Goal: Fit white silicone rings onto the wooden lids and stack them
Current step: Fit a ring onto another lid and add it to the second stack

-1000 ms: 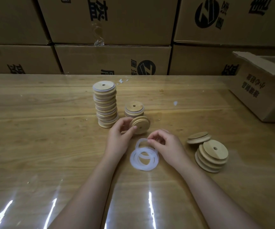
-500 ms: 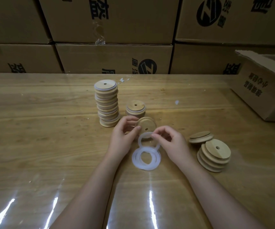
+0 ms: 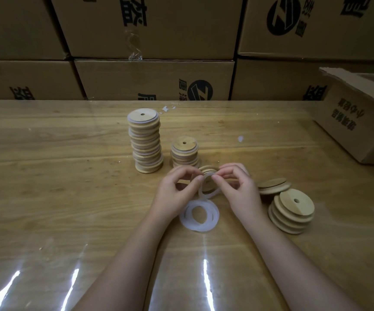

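Far to the right of the tall stack of round wooden lids (image 3: 145, 142), an open brown cardboard box (image 3: 349, 122) sits on the glossy wooden surface (image 3: 58, 176). It is cut off by the frame edge, and its contents cannot be seen. Just in front and right of that stack, the left hand (image 3: 177, 191) grips a round wooden lid (image 3: 207, 170), which is mostly hidden behind the fingers. The right hand (image 3: 237, 189) pinches a thin white silicone ring (image 3: 210, 195) against it. Whether the ring has seated cannot be told. A loose pile of white rings (image 3: 200, 226) lies nearer the person. A shorter stack (image 3: 184, 151) stands beside the tall one, and a leaning pile of bare lids (image 3: 291, 209) lies further right. Since half a second ago, the ring has risen off the pile and the hands have closed together.
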Motion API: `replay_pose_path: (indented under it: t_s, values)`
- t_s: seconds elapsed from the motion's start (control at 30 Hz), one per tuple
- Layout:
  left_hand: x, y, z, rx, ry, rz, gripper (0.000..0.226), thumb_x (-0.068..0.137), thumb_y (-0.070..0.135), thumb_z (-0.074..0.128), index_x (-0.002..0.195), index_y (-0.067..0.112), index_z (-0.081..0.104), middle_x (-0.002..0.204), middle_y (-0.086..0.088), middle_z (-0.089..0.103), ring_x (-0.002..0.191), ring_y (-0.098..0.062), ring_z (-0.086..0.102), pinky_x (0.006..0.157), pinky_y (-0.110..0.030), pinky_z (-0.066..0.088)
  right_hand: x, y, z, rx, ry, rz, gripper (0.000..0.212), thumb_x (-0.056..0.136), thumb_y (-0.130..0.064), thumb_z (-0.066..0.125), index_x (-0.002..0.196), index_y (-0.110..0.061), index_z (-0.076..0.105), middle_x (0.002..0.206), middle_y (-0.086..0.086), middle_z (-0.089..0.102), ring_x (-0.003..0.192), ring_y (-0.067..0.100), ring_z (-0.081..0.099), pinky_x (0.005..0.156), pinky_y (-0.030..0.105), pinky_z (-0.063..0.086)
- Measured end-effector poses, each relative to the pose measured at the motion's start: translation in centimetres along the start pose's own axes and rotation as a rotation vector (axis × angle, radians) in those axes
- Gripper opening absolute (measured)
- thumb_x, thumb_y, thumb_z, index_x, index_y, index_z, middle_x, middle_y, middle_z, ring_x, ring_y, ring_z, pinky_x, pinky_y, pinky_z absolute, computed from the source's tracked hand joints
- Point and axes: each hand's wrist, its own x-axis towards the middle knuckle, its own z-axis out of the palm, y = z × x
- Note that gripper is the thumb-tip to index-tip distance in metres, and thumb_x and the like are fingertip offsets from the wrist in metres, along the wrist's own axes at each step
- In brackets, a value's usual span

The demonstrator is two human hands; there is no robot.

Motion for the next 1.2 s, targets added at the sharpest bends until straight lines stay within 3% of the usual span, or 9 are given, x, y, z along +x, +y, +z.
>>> replay_pose_path:
  t_s: [0.2,0.37,0.57,0.77,0.93,1.2]
  values:
    - [0.1,-0.4,0.3,0.108,0.037,0.101,0.02,0.078,0.003,0.071,0.088,0.019,0.065,0.091,0.004,0.063,0.085,-0.01,0.061,0.066,-0.014,0.047,0.0,0.0,0.1,-0.004,0.005,0.012,0.018,0.08,-0.01,0.07,0.074,-0.025,0.062,0.094,-0.011,0.057,0.074,0.0,0.057,0.066,0.012,0.043]
    - [0.2,-0.8,0.3,0.137,0.072,0.115,0.009,0.081,0.005,0.069,0.087,0.012,0.066,0.09,0.003,0.066,0.084,-0.01,0.063,0.075,-0.021,0.05,0.0,-0.1,0.1,0.004,0.008,0.03,0.02,0.081,-0.011,0.07,0.074,-0.028,0.062,0.096,-0.008,0.057,0.079,0.01,0.06,0.067,0.015,0.044]
    - [0.1,-1.1,0.5,0.176,0.067,0.169,0.015,0.079,0.006,0.072,0.091,0.013,0.064,0.093,0.005,0.064,0.083,-0.006,0.061,0.066,-0.011,0.048,-0.1,-0.3,0.1,0.007,0.0,0.024,0.02,0.081,-0.013,0.07,0.075,-0.03,0.063,0.096,-0.004,0.056,0.077,0.013,0.06,0.067,0.015,0.044]
    - [0.2,-1.1,0.5,0.225,0.07,0.161,0.014,0.082,0.006,0.068,0.091,0.015,0.064,0.09,0.009,0.064,0.084,0.003,0.059,0.066,-0.006,0.043,-0.1,-0.4,0.0,-0.004,-0.003,0.01,0.022,0.081,-0.013,0.07,0.075,-0.032,0.062,0.094,-0.005,0.056,0.075,0.015,0.059,0.066,0.015,0.044]
    - [0.1,-0.9,0.4,0.185,0.078,0.105,0.007,0.085,0.011,0.066,0.092,0.014,0.067,0.089,0.007,0.068,0.083,-0.001,0.062,0.072,-0.014,0.048,-0.1,-0.2,0.0,0.005,0.006,0.012,0.021,0.082,-0.013,0.069,0.076,-0.033,0.062,0.093,-0.007,0.056,0.074,0.013,0.06,0.068,0.019,0.047]
    - [0.2,-0.5,0.2,0.118,0.07,0.029,0.007,0.087,0.016,0.065,0.093,0.014,0.069,0.087,0.011,0.068,0.081,0.005,0.061,0.069,-0.009,0.045,0.1,0.2,0.0,0.011,0.028,0.027,0.021,0.084,-0.015,0.066,0.079,-0.034,0.062,0.091,-0.007,0.059,0.072,0.002,0.058,0.067,0.013,0.045]
